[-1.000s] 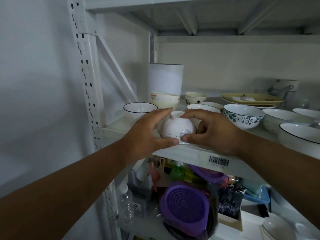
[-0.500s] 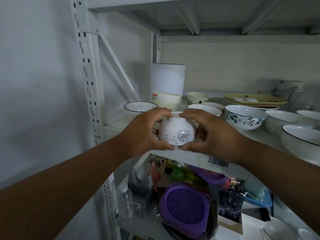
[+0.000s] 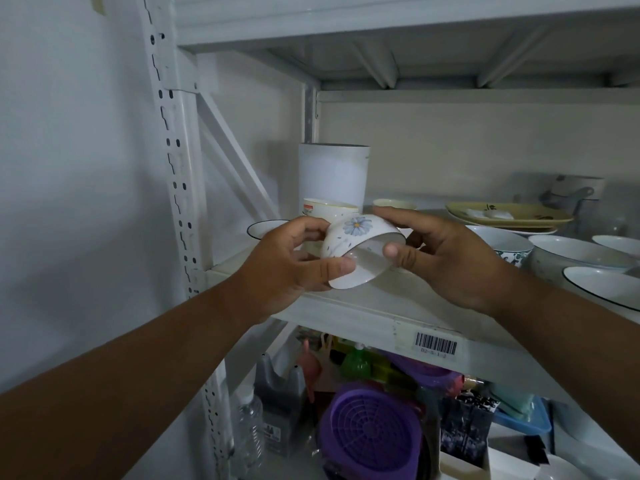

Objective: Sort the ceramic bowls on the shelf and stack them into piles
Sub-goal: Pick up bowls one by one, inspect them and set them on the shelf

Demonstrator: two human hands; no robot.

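Your left hand (image 3: 284, 268) and right hand (image 3: 446, 258) both hold the daisy bowl (image 3: 360, 251) tilted above the shelf (image 3: 363, 306), near its left end; each grip is curled round the bowl. A barcode label (image 3: 435, 345) on the shelf edge reads about "D2-S-1-2". More bowls (image 3: 581, 251) sit right.

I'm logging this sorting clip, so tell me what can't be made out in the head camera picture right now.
- Daisy bowl: its inside is mostly turned away, its base covered by the left hand.
- Bowls behind it: covered by both hands; right hand.
- Black-rimmed bowl: cut off by the right edge.
- Barcode label: text too small.
- Lower shelf clutter: dim, overlapping.
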